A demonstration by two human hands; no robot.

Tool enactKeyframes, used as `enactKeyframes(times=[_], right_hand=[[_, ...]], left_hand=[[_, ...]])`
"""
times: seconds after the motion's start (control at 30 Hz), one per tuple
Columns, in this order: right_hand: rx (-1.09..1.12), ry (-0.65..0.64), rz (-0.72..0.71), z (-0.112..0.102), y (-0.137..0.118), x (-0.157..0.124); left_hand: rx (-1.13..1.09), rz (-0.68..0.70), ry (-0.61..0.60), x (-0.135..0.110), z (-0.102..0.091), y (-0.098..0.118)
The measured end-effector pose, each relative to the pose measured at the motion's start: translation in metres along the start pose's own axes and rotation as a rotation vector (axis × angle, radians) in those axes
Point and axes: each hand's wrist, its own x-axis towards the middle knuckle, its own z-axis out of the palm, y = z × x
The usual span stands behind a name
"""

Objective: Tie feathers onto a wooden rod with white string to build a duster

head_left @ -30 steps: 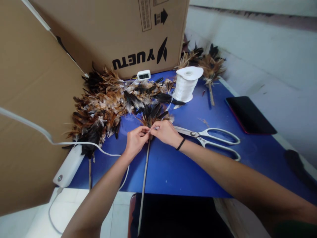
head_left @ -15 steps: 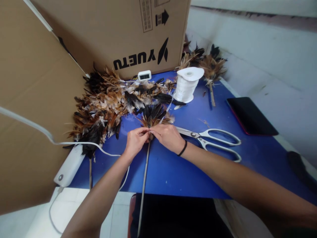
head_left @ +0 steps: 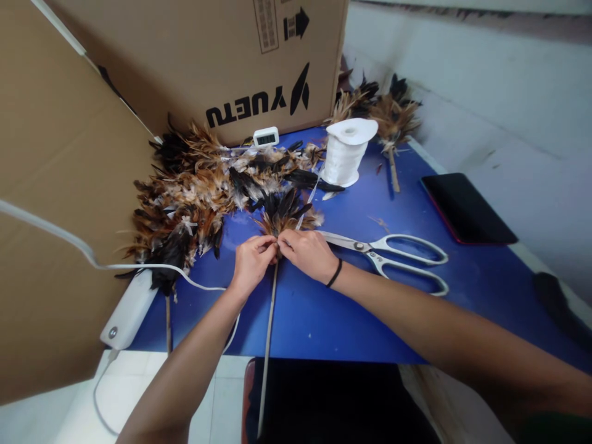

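Observation:
My left hand point(head_left: 253, 264) pinches the neck of a feather duster point(head_left: 283, 213), where brown and black feathers meet a thin stick point(head_left: 269, 333). The stick runs down past the table edge to my lap. Close against it, my right hand point(head_left: 306, 251) has its fingertips pressed together at the same neck. A white ribbon point(head_left: 314, 192) comes from the upright spool point(head_left: 346, 155) and passes down behind my right hand. Its end at the fingertips is hidden. Metal scissors point(head_left: 359, 246) lie just right of my right hand, partly open.
A pile of feathers point(head_left: 194, 191) covers the back left of the blue table point(head_left: 324, 320). Behind stands a cardboard box point(head_left: 222, 68). A small digital display point(head_left: 266, 137), a black tablet-like device point(head_left: 469, 206), another feather duster point(head_left: 395, 120), a white power bank point(head_left: 129, 311) and a cable point(head_left: 152, 266) surround the hands.
The view has shifted slightly, so things sit a little higher and further left. Both hands stay at the neck of the duster, with only small finger movement.

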Motion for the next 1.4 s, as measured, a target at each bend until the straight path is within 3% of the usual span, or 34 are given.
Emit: enactKeyframes(times=[0.33, 0.77, 0.97, 1.4], right_hand=[[0.145, 0.005, 0.075, 0.004, -0.003, 0.0], [0.233, -0.025, 0.105, 0.0, -0.002, 0.002], [0.264, -0.013, 0.103, 0.001, 0.0, 0.001], [0.255, -0.05, 0.132, -0.003, 0.0, 0.002]], left_hand=[[-0.003, -0.03, -0.016, 0.003, -0.002, -0.001], [-0.295, -0.394, -0.29, 0.015, -0.015, 0.01], [-0.367, -0.425, -0.392, 0.019, -0.019, 0.01], [-0.368, -0.447, -0.442, 0.018, -0.021, 0.016]])
